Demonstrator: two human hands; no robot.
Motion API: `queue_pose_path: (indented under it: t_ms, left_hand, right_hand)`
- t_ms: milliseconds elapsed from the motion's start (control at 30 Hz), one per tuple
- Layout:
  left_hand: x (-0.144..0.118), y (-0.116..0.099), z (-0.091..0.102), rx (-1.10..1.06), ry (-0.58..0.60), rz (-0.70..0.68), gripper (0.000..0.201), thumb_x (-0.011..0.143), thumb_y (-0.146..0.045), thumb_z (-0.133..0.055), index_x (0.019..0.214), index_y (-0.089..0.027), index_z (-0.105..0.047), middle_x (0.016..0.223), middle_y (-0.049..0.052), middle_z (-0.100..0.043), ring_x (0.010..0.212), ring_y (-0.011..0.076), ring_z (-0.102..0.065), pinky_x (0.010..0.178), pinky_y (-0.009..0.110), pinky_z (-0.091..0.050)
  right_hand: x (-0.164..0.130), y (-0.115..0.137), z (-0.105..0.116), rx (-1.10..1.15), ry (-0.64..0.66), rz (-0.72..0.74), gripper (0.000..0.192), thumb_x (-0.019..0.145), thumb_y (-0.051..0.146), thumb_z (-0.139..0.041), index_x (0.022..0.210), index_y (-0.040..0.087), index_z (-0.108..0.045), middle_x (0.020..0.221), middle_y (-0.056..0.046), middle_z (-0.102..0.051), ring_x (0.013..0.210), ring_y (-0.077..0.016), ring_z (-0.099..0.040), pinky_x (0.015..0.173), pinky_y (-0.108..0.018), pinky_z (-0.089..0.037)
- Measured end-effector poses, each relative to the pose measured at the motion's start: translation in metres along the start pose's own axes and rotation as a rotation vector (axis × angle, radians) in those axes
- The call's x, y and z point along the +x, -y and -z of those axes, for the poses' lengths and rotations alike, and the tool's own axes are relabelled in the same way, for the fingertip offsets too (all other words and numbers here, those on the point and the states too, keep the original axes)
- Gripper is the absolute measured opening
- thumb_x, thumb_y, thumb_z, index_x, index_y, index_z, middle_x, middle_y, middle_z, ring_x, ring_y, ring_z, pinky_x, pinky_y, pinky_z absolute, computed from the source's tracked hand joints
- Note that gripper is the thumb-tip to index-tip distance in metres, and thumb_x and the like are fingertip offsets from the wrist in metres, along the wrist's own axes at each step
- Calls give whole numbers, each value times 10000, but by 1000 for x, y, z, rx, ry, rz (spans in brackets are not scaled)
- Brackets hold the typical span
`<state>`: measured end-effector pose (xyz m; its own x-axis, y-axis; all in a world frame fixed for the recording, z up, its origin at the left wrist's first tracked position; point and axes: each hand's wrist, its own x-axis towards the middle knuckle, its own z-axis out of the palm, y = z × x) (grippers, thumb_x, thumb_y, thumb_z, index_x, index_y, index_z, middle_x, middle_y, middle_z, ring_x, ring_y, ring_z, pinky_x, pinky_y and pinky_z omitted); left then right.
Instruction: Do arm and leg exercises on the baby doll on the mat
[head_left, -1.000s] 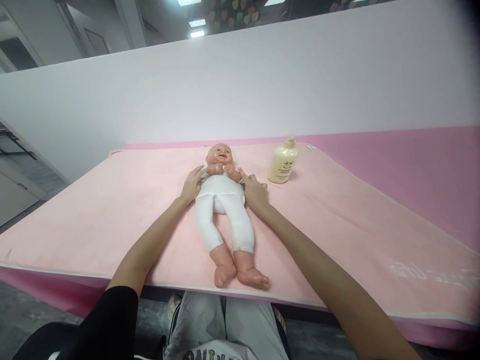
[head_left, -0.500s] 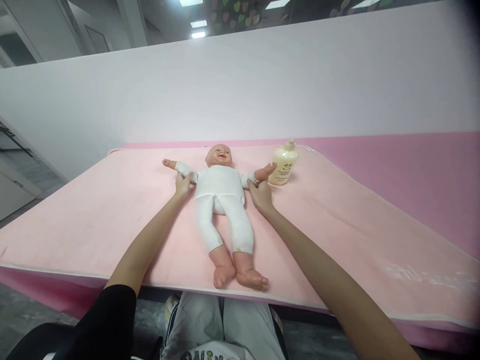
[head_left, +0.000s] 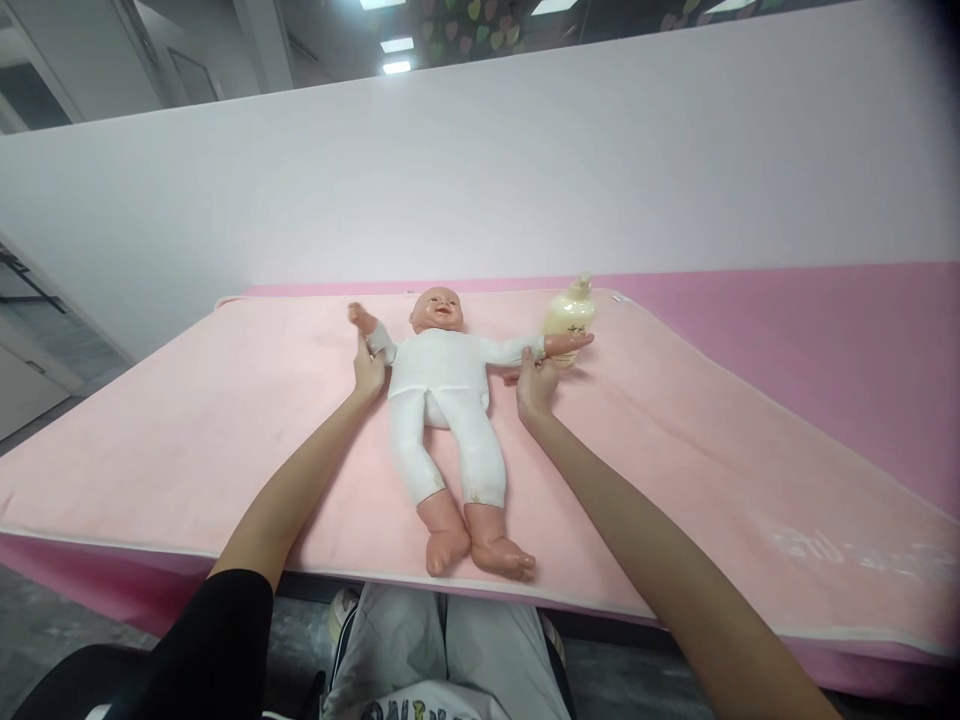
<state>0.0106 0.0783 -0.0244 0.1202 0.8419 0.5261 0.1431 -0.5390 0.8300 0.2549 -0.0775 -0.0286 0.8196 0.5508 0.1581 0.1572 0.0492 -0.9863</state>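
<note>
A baby doll (head_left: 439, 365) in a white cloth body lies face up, its bare feet toward me. My left hand (head_left: 369, 368) is closed round the doll's arm on the left, which bends upward at the hand. On the other side, my right hand (head_left: 537, 385) grips the doll's outstretched arm near the wrist. Behind that arm stands a cream pump bottle (head_left: 570, 310), its lower label partly covered by the doll's hand.
A pink blanket (head_left: 187, 430) covers the table, with white lettering at the right. Beyond it rises a white wall panel (head_left: 480, 180). The table's front edge runs just above my lap (head_left: 442, 650).
The doll's right-side arm has stretched farther outward, with my right hand moved out along it. The doll's left-side arm has swung up and inward in my left hand.
</note>
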Motion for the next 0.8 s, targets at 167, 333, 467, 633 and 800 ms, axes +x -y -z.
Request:
queue_pose_path:
  t_ms: [167, 333, 467, 633, 800]
  left_hand:
    - [-9, -23, -2, 485, 305, -357, 532, 831, -97, -440, 1318, -280, -551, 1122, 116, -617, 1050, 294, -509, 999, 448, -347]
    - [-11, -36, 0, 826, 337, -363, 576, 870, -105, -391, 1411, -297, -443, 989, 125, -596, 988, 281, -501, 940, 411, -382]
    - [-14, -36, 1, 975, 338, -365, 612, 890, -116, -353, 1474, -296, -316, 1085, 117, -595, 1017, 270, -481, 891, 372, -418]
    - [-10, -23, 6, 618, 333, -283, 699, 831, -116, -400, 1500, -234, -235, 1213, 106, -592, 1081, 281, -517, 927, 405, -425]
    - [-2, -5, 11, 220, 124, -50, 903, 797, -168, -495, 1516, -229, 49, 1213, 107, -602, 984, 255, -615, 839, 381, -480]
  right_hand:
    - [-5, 3, -3, -425, 152, 352, 494, 876, 283, -399, 1361, 199, -450, 1004, -95, -613, 733, -202, -593, 681, -320, -467]
    - [-19, 12, -6, -1004, 269, 557, 526, 942, 238, -299, 1461, 324, -331, 1044, -98, -506, 652, -157, -527, 573, -277, -376]
    - [-21, 12, -3, -1120, 265, 609, 517, 958, 262, -294, 1471, 316, -299, 1022, -89, -502, 644, -151, -515, 530, -261, -327]
    - [-20, 16, 4, -883, 274, 530, 545, 880, 238, -401, 1423, 262, -367, 1130, -96, -547, 787, -205, -577, 596, -283, -396]
    - [-9, 10, 9, -553, 265, 387, 494, 827, 388, -506, 1275, 180, -498, 1148, -119, -602, 959, -273, -595, 752, -349, -461]
